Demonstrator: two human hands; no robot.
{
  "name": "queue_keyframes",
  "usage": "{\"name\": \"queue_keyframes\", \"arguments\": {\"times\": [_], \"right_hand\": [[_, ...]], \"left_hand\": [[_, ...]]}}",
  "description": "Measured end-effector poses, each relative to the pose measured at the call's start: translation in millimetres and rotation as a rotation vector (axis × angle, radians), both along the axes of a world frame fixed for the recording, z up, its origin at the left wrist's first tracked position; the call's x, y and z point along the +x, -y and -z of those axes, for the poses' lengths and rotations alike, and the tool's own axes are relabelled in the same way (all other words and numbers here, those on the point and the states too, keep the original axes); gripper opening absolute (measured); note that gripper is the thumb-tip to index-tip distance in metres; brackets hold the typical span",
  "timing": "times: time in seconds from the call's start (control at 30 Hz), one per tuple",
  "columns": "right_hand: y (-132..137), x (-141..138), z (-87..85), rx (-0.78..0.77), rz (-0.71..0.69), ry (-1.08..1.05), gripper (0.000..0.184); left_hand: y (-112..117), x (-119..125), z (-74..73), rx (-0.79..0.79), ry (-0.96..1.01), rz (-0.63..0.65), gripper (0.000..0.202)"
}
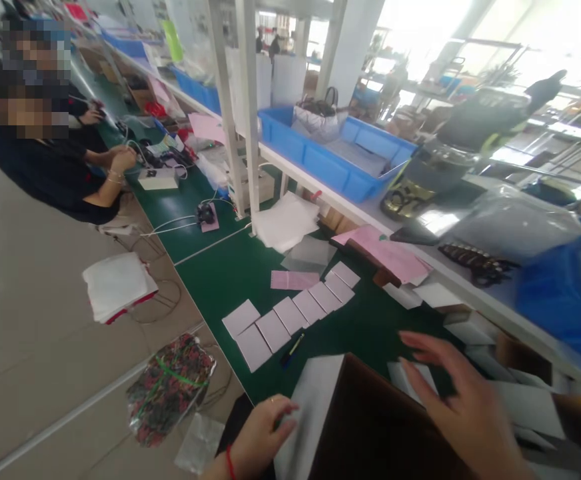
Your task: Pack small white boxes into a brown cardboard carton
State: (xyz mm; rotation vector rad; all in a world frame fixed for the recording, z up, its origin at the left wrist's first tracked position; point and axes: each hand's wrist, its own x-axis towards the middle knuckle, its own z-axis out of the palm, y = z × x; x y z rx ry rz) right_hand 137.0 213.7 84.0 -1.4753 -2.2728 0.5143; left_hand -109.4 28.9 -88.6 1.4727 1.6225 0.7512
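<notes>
An open box (315,400), white outside and brown inside, stands at the near edge of the green table. My left hand (263,430), with a red cord at the wrist, is beside the box's left wall. Its fingers are bent and apart, and nothing shows in them; whether it touches the wall I cannot tell. My right hand (455,393) hovers over the box's right side, slightly blurred, fingers spread and holding nothing. Beyond the box lies an overlapping row of flat white squares (273,331), with a pen (292,351) beside it.
Small white boxes (470,328) crowd the right side. A shelf above carries blue bins (315,157) and plastic bags. Two people sit at the bench's far left, near a stool (118,283). A clear bag of colourful pieces (168,393) rests lower left, beside the table.
</notes>
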Motion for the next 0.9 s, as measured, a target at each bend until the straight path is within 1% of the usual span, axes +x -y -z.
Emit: {"name": "queue_keyframes", "arguments": {"times": [0.03,0.07,0.1,0.13,0.2,0.23,0.3,0.37,0.43,0.5,0.57,0.63,0.73,0.8,0.9], "right_hand": [[-17.9,-34.1,0.7,-0.01,-0.136,0.029,0.039],[-35.0,-67.5,6.2,-0.029,-0.287,0.086,0.044],[-50.5,-98.6,16.3,-0.06,-0.428,0.166,0.052],[-64.0,-126.4,30.4,-0.098,-0.554,0.251,0.062],[-85.1,-170.1,67.5,-0.133,-0.773,0.42,0.082],[-93.1,-186.0,88.3,-0.136,-0.858,0.504,0.092],[-105.7,-207.9,129.4,-0.099,-1.019,0.636,0.107],[-115.6,-220.3,165.0,-0.052,-1.123,0.743,0.116],[-122.7,-226.6,193.2,-0.022,-1.175,0.827,0.121],[-125.2,-228.2,215.0,-0.009,-1.194,0.876,0.124],[-121.5,-226.1,231.9,0.007,-1.185,0.873,0.127],[-112.6,-222.3,244.3,0.028,-1.16,0.837,0.13],[-97.6,-218.2,254.5,0.027,-1.151,0.771,0.13],[-91.2,-218.4,256.7,-0.001,-1.157,0.748,0.127],[-85.7,-221.6,255.9,-0.028,-1.148,0.745,0.125]], "left_hand": [[-4.3,-12.5,2.4,0.004,-0.006,-0.022,0.022],[-8.9,-26.0,5.2,0.013,-0.007,-0.058,0.022],[-13.4,-40.3,8.9,0.029,-0.015,-0.105,0.023],[-17.6,-55.1,13.7,0.049,-0.042,-0.153,0.025],[-24.1,-83.4,27.4,0.098,-0.152,-0.248,0.033],[-26.4,-95.7,36.0,0.12,-0.217,-0.283,0.037],[-29.1,-113.3,54.7,0.137,-0.335,-0.323,0.045],[-29.1,-119.1,72.3,0.101,-0.429,-0.324,0.054],[-26.7,-114.4,85.8,0.046,-0.513,-0.298,0.067],[-23.1,-103.8,94.0,0.007,-0.577,-0.265,0.077],[-20.8,-92.2,97.5,-0.018,-0.613,-0.253,0.081],[-22.1,-83.3,97.5,-0.062,-0.624,-0.262,0.084],[-31.6,-80.0,94.3,-0.18,-0.585,-0.243,0.089],[-39.9,-85.1,90.6,-0.269,-0.532,-0.187,0.089],[-48.9,-99.2,83.5,-0.348,-0.46,-0.121,0.081]]}}
